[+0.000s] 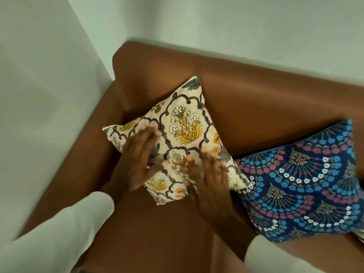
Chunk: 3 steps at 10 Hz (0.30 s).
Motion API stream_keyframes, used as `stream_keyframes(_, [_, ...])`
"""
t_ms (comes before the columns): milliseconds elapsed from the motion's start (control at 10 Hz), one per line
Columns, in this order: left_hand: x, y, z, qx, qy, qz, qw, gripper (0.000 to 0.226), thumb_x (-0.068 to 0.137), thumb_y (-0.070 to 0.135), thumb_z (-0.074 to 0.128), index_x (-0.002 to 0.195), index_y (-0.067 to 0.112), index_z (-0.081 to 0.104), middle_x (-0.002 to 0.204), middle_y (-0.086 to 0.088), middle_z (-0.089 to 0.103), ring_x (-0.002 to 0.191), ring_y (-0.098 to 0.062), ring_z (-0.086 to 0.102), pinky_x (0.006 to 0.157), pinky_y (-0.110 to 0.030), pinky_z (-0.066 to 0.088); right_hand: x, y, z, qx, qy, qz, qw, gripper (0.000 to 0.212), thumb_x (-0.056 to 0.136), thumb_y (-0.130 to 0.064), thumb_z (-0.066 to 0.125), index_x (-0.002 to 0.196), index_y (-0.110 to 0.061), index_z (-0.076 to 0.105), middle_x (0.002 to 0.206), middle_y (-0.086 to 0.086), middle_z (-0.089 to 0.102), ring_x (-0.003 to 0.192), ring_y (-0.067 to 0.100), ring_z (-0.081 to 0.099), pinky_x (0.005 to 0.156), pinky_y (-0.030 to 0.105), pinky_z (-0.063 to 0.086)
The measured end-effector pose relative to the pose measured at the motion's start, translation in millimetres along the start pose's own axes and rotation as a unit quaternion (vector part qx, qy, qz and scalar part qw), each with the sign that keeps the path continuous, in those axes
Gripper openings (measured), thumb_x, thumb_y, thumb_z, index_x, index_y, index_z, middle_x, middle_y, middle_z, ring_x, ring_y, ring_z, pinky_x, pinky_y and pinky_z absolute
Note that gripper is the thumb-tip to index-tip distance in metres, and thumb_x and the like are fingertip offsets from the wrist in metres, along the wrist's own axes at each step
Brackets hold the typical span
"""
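Resting on floral cushion [187, 123]; left grip [136, 162] and right grip [210, 178] flat, fingers straight.

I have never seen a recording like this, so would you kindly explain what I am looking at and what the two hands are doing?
There is no machine here. A person wears one wide-angle camera on the head, and it looks forward and down, so you see their own arms in white sleeves reaching into the picture. Below is a brown sofa set in a corner of pale wall. A cream floral cushion leans in the sofa's corner, and a blue patterned cushion lies to its right, meeting its lower corner. The left hand and right hand both rest flat on the cream cushion with straight fingers. Neither has a grip round it. The hands look slightly blurred.
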<state>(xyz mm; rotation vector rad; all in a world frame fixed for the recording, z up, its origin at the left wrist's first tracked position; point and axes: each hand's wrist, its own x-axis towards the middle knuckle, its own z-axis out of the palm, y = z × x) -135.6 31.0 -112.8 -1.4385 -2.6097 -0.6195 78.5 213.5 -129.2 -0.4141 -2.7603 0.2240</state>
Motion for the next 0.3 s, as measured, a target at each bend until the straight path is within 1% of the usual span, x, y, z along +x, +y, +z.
stream_keyframes(100, [3,9,20,0.066,-0.045,0.024,0.997,0.093,0.106,0.080,0.038,0.177,0.024,0.017,0.187,-0.010,0.008,0.173,-0.035,0.017,0.136,-0.059,0.021,23,5,29,-0.032,-0.030,-0.052,0.998,0.065,0.117,-0.046,0.033,0.176,-0.028,0.015,0.185,0.007,0.011,0.171,0.032,0.015,0.136,0.056,0.017])
stream_keyframes(200, [11,-2,19,0.052,-0.071,-0.069,0.994,0.098,0.104,0.080,0.040,0.179,0.025,0.012,0.188,-0.005,0.006,0.175,-0.028,0.006,0.136,-0.057,0.016,25,29,32,-0.055,-0.046,0.045,0.996,0.070,0.114,-0.054,0.040,0.175,-0.023,0.025,0.183,0.002,0.021,0.169,0.028,0.022,0.134,0.056,0.025])
stream_keyframes(300, [6,-17,14,0.018,-0.085,-0.172,0.981,0.098,0.105,0.078,0.041,0.179,0.028,-0.001,0.189,0.002,-0.005,0.175,-0.024,-0.002,0.138,-0.057,0.011,10,50,30,-0.051,-0.052,0.157,0.985,0.076,0.115,-0.058,0.036,0.177,-0.019,0.015,0.185,0.002,0.014,0.171,0.028,0.014,0.137,0.052,0.018])
